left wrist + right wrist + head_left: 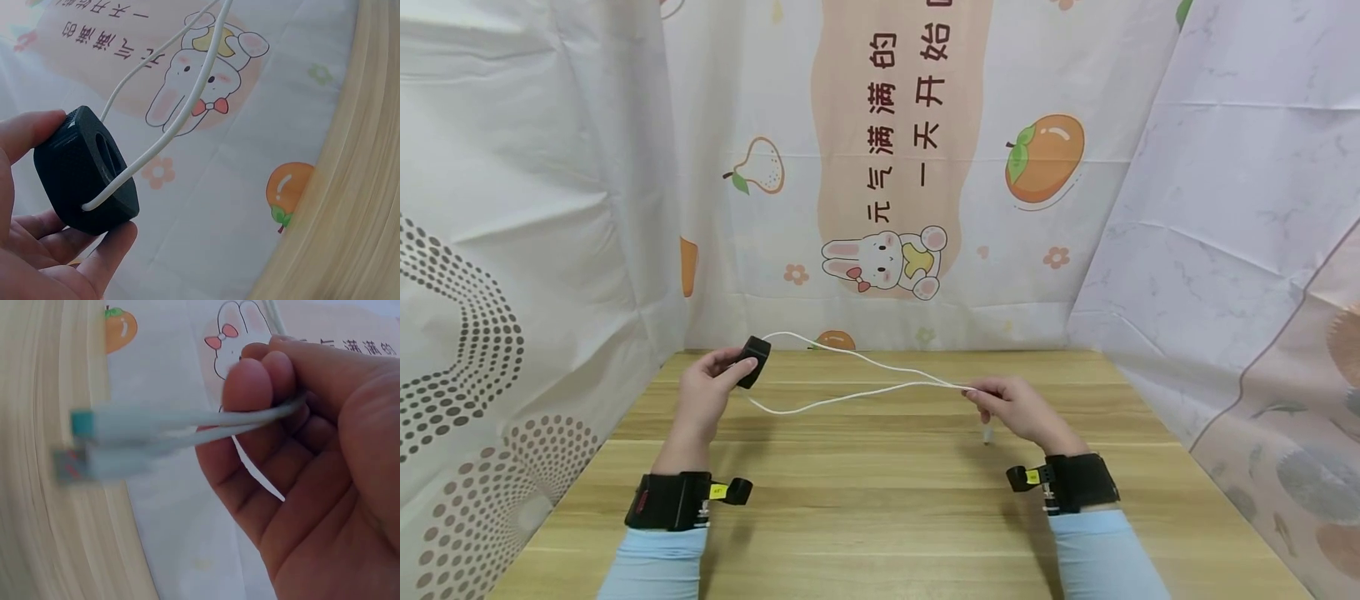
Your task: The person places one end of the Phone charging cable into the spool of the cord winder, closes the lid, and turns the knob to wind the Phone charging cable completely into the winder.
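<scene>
My left hand (707,386) grips a small black block (87,172) with a round opening in its face, thumb on one side and fingers on the other. Out of the block run two lengths of white cable (850,353), which bow apart and meet at my right hand (1017,408). There the thumb and fingers pinch both strands together. Beyond the pinch, two white cable plugs (125,459) stick out side by side in the right wrist view, blurred, one with a teal tip. The cable hangs in the air above the wooden table (880,508).
A printed curtain (745,242) with a rabbit and fruit stands behind the table's far edge. More cloth hangs at the left (527,208) and the right (1240,217). Each wrist wears a black strap with a small camera.
</scene>
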A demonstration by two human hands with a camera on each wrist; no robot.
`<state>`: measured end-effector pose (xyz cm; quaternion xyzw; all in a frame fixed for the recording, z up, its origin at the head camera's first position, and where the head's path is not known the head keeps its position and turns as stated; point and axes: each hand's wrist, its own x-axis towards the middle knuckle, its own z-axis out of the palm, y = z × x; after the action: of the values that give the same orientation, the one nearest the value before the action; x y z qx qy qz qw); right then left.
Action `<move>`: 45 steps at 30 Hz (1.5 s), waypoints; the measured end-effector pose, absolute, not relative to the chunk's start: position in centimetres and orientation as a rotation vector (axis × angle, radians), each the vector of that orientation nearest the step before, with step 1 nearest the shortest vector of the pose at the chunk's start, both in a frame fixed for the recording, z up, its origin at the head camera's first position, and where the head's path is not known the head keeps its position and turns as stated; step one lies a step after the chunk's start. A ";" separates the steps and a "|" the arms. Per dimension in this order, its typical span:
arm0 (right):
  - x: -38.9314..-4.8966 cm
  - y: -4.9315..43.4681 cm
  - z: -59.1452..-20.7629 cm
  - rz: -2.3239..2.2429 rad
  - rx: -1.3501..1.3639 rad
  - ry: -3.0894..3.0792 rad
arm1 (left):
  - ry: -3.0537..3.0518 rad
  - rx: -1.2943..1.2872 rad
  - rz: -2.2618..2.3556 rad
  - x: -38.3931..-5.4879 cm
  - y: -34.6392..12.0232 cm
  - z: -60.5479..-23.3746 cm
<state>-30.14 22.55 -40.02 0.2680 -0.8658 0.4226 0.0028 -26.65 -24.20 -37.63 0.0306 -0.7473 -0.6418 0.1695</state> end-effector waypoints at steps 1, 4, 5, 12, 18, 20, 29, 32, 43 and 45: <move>-30.2 22.7 -40.0 1.328 0.844 -2.715 | -2.114 0.103 -1.832 -26.7 -24.3 -37.6; -30.2 23.2 -40.0 1.344 0.828 -2.723 | -2.092 0.136 -1.846 -26.7 -24.6 -37.7; -30.2 23.4 -39.9 1.346 0.822 -2.730 | -2.081 0.145 -1.858 -26.7 -24.7 -37.8; -30.2 24.5 -39.9 1.367 0.803 -2.774 | -2.053 0.242 -1.879 -27.1 -25.3 -38.1; -30.1 25.0 -40.0 1.415 0.803 -2.797 | -2.057 0.266 -1.924 -27.2 -25.7 -38.2; -30.2 25.1 -40.0 1.410 0.814 -2.809 | -2.054 0.267 -1.938 -27.2 -25.7 -38.2; -30.2 25.9 -40.3 1.401 0.930 -2.858 | -2.036 0.270 -1.984 -27.0 -25.8 -38.2; -30.2 26.1 -40.4 1.427 0.941 -2.853 | -2.032 0.282 -1.997 -27.0 -25.8 -38.3; -30.1 26.9 -40.4 1.407 0.792 -2.848 | -2.098 0.262 -2.006 -27.2 -26.1 -38.5; -30.0 27.0 -40.4 1.406 0.815 -2.851 | -2.111 0.254 -2.010 -27.2 -26.2 -38.6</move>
<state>-30.04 26.97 -40.37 0.2477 -0.8666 0.4275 -0.0700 -27.24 -26.16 -38.60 0.0863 -0.7173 -0.6830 0.1078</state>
